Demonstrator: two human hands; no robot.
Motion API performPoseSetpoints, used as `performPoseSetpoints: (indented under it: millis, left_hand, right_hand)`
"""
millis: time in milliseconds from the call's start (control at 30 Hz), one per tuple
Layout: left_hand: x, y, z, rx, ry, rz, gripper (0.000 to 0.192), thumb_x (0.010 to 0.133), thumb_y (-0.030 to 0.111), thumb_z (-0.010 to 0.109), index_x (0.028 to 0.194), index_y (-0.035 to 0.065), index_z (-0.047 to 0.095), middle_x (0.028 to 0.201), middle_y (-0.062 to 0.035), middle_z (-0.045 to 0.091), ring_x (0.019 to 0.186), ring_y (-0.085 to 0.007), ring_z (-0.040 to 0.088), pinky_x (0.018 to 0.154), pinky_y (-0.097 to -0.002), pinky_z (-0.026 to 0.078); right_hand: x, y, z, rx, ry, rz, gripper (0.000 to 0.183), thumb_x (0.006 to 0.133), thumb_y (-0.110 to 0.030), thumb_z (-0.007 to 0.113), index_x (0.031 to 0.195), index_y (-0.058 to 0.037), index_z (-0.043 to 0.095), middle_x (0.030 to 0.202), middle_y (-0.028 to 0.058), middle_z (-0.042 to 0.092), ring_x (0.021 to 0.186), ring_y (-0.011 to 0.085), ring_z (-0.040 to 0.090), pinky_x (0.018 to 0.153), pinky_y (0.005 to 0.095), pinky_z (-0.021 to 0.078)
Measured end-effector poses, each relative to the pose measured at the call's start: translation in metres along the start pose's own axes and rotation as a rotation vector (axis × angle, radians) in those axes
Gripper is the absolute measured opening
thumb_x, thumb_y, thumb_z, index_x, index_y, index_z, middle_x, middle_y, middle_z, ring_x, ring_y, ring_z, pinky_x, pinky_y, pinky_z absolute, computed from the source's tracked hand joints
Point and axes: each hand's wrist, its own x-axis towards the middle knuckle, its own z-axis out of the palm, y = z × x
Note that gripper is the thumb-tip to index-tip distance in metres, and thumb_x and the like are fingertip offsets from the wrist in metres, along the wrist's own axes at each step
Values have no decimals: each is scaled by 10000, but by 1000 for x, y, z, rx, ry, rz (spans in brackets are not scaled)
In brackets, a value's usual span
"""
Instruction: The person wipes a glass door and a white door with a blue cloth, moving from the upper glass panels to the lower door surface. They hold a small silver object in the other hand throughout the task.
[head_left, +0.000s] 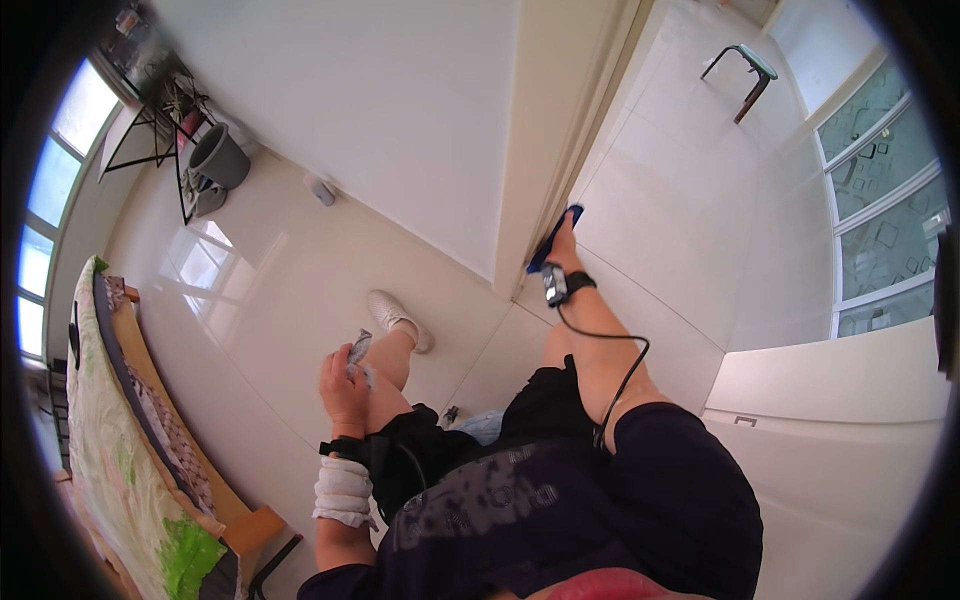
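My right hand (564, 246) reaches forward to the edge of the cream door frame (559, 127), holding a flat dark blue thing (541, 255), perhaps a cloth, against or close beside it. A small device with a black cable is strapped at that wrist. My left hand (343, 386) is above my left leg, its fingers round a crumpled grey piece (360, 346), perhaps a wrapper or cloth. Some clear or whitish material shows beside those fingers. The left wrist bears a black strap, with a white wrap on the forearm.
A bed (135, 450) with a patterned cover stands at left. Beyond it are a grey bin (220, 156) and a black-framed table (124, 142). A white wall (337, 97) meets the door frame. A stool (754, 64) stands at upper right, near patterned glass panels (874, 217).
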Motion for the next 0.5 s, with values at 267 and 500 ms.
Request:
performPoseSetpoints:
  millis: [267,500]
  left_hand:
    - [-1,1,2,-9,3,26,391,762,-2,571,1139,71,640,1038,-142,650,972,-366,615,851,-438,513]
    - [-4,1,5,37,22,94,393,761,-3,566,1141,70,638,1040,-140,649,974,-362,614,841,-433,512]
  right_hand:
    - [2,3,34,139,-38,-250,604,1039,-544,353,1432,-101,465,1420,106,541,1254,298,551,1048,423,455]
    - [-109,-54,161,-426,53,-1233,606,1042,-371,387,1509,14,345,1538,224,359,1447,347,300,1184,428,226]
